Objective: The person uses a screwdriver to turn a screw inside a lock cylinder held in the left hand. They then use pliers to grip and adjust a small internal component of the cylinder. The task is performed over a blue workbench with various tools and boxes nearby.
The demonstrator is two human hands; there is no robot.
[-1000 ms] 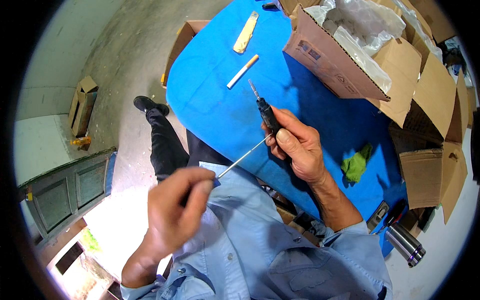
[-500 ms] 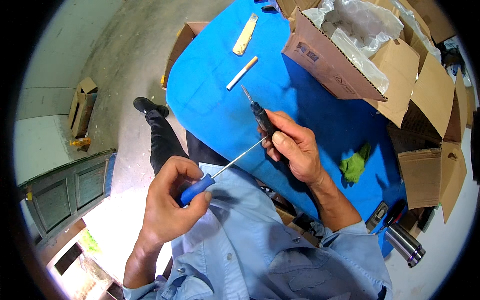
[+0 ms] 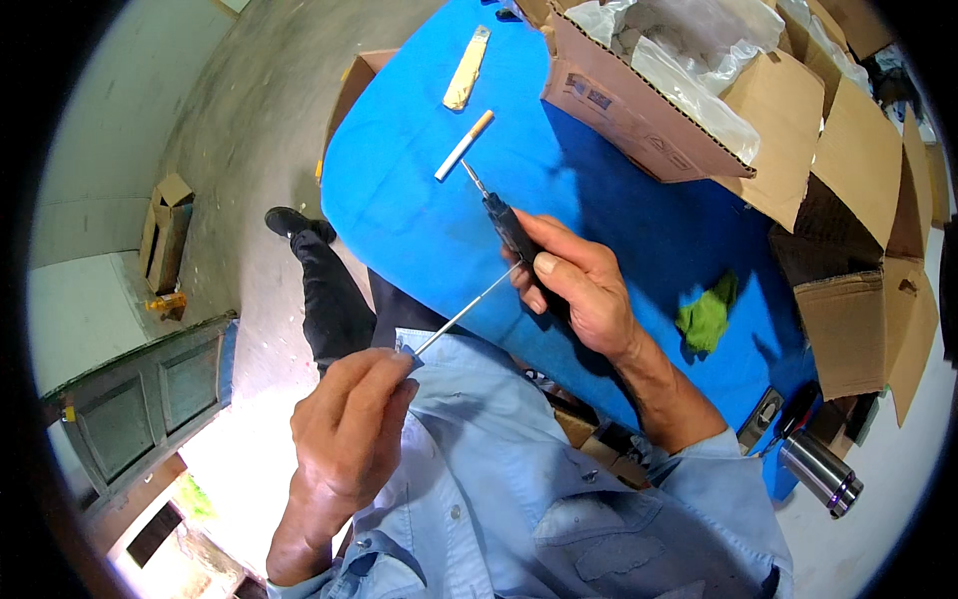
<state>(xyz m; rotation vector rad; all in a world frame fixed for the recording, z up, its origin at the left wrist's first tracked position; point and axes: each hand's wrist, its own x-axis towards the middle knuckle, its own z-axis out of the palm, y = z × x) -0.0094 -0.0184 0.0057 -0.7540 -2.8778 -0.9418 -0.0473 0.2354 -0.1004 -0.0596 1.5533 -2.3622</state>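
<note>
My left hand (image 3: 349, 414) is closed around the blue handle of a screwdriver (image 3: 464, 311), and most of the handle is hidden by the fingers. Its thin metal shaft slants up to the right, with the tip at the side of a black pen-shaped tool (image 3: 511, 228). My right hand (image 3: 579, 285) grips that tool between thumb and fingers, its slim metal point aimed up and left. Just beyond the point lies a white stick with an orange end (image 3: 465, 146), like a cigarette. The fingers hide the tool's lower part.
A blue-covered table (image 3: 399, 210) carries a yellow-wrapped flat tool (image 3: 466, 68) and a green cloth (image 3: 707, 314). Open cardboard boxes (image 3: 639, 120) with clear plastic stand at the right. A shiny metal cylinder (image 3: 820, 473) is at the lower right. Another cardboard box (image 3: 167, 235) is on the floor.
My left hand has turned on the screwdriver, its fingers now covering the handle that showed before. Both hands still hold their tools, and the view has shifted slightly.
</note>
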